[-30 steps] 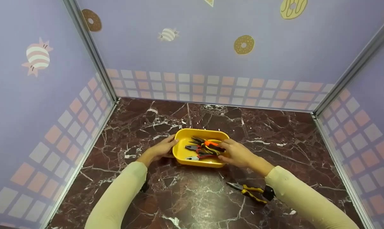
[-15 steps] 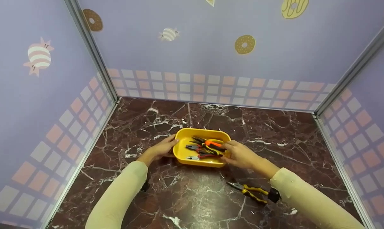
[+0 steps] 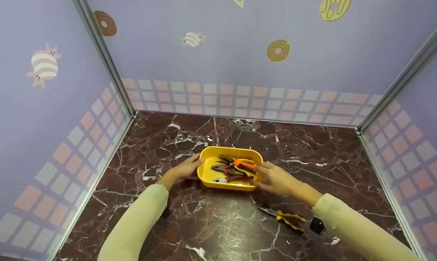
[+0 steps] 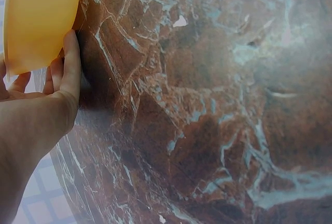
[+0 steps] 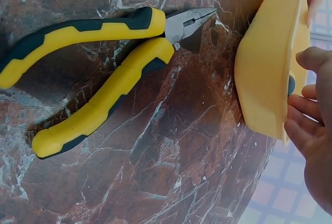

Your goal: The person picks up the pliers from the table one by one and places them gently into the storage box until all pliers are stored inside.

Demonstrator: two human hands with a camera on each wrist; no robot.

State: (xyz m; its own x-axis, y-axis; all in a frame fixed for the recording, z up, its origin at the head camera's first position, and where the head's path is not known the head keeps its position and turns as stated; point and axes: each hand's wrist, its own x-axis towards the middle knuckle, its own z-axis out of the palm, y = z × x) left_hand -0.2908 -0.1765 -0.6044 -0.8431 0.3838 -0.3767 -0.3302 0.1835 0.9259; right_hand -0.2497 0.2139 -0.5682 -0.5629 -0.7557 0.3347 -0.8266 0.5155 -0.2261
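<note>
A yellow plastic bin [image 3: 208,173] sits on the dark marbled surface with several pliers inside. Among these are pliers with an orange-and-black handle [image 3: 244,165], pliers with dark jaws [image 3: 218,168] and pliers with silver jaws [image 3: 220,180]. My left hand [image 3: 183,169] grips the bin's left end, thumb over the rim and fingers against the outer wall. At the opposite end, my right hand [image 3: 279,180] has relaxed fingers at the rim, beside the handle ends, holding no tool. Long-nose pliers [image 5: 109,86] with yellow-and-black handles lie spread on the surface, nearer my body.
Purple panels [image 3: 225,54] with printed sweets and squares enclose the back and both sides, joined by metal corner posts [image 3: 108,61]. Small white flecks [image 4: 180,21] lie on the marbled surface [image 3: 218,232]. A dark wrist device [image 3: 316,225] sits under my right sleeve.
My right hand has drawn back rightward from over the pliers' handles to the bin's right rim. The bin has shifted very slightly right; my left hand keeps its hold.
</note>
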